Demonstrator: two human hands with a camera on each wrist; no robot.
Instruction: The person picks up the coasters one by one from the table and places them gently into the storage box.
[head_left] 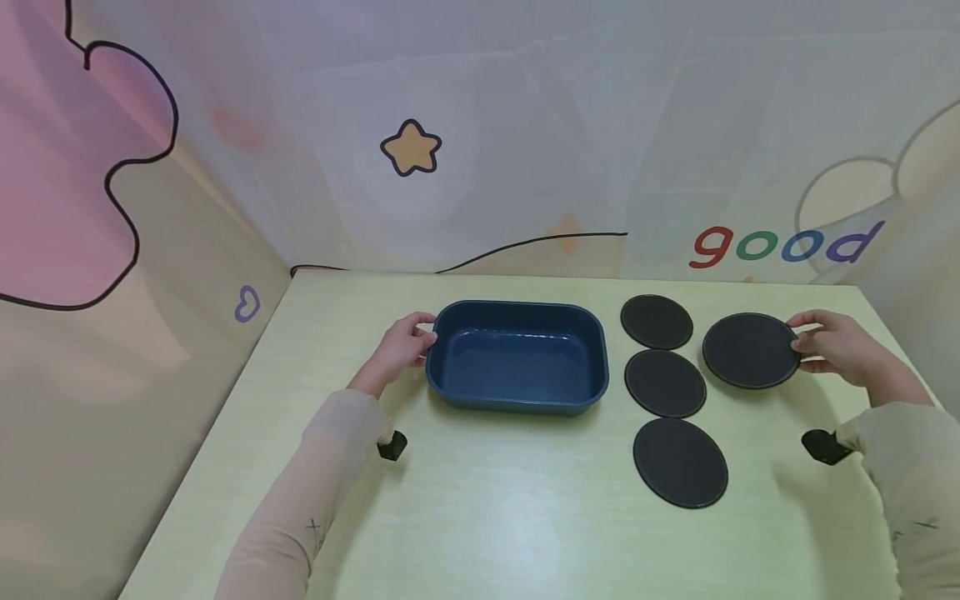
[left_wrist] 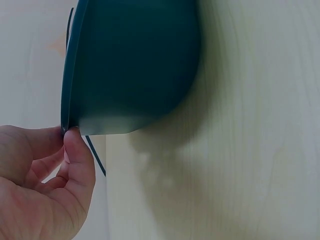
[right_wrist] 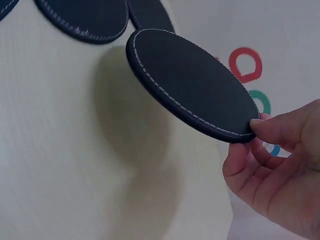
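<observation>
From where I stood, a deep blue, rounded-rectangular tray (head_left: 517, 362) with a glossy, smooth inside and a slim lip sat on a pale table (head_left: 480, 500) with a faint wood grain. Three flat black round coasters (head_left: 665, 383), leathery in look, lay in a column just beside it, at roughly half past two, three and four o'clock from its middle, their edges touching or nearly so. A fourth one, a black leather-like disc (head_left: 752, 351) with pale dashed stitching round its edge, was up off the tabletop, farther out at three o'clock from the tray, its shadow falling on the wood below. The left hand (head_left: 401, 346) had the tray's rim at nine o'clock, thumb and fingertips nipping the thin lip with hardly a gap between them, the other fingers bent loosely underneath. The right hand (head_left: 836, 346) pinched the raised disc at its three o'clock edge: the thumb (right_wrist: 280, 130) pressed on the upper face while curled fingers supported it from beneath, parted only by the disc's thickness. The left forearm, in a pale beige sleeve (head_left: 315, 483), reached up towards one o'clock, and the right forearm slanted in towards eleven, its wrist bent so that the fingers pointed to nine. A small black device (head_left: 825, 447) stuck out at the right cuff.
</observation>
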